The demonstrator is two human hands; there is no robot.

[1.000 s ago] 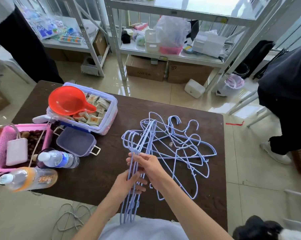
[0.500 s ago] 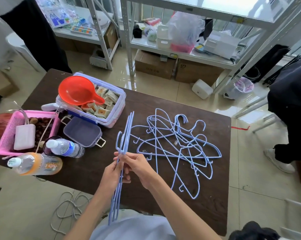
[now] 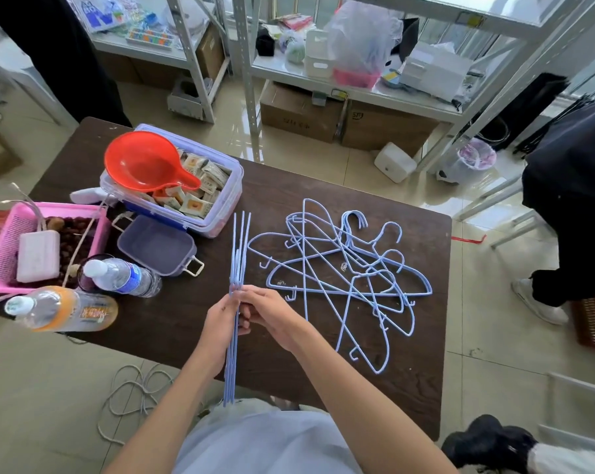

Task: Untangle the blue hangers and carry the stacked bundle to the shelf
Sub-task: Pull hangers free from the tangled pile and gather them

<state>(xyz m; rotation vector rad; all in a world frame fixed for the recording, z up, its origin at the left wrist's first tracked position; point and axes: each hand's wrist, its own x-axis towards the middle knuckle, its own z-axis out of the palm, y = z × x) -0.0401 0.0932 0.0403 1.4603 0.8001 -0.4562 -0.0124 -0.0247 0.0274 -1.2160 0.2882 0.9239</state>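
Note:
A stacked bundle of blue hangers [image 3: 238,248] stands edge-on over the dark table [image 3: 323,189], running from near the storage box down to my lap. My left hand [image 3: 222,318] is closed around its middle, and my right hand [image 3: 272,311] pinches the same bundle from the right. To the right lies a tangled pile of several loose blue hangers [image 3: 350,282], flat on the table and apart from both hands. A metal shelf [image 3: 354,87] stands beyond the table's far edge.
On the table's left are a clear box of packets with a red scoop [image 3: 145,162], a small lidded box [image 3: 157,246], a pink basket [image 3: 1,251] and two lying bottles [image 3: 63,307]. People in dark clothes [image 3: 573,200] stand at right and far left. Rope [image 3: 131,398] lies on the floor.
The bundle has turned from a fanned, flat view to edge-on and shifted left, away from the pile. Both hands stayed on it. The view moved closer and slightly right.

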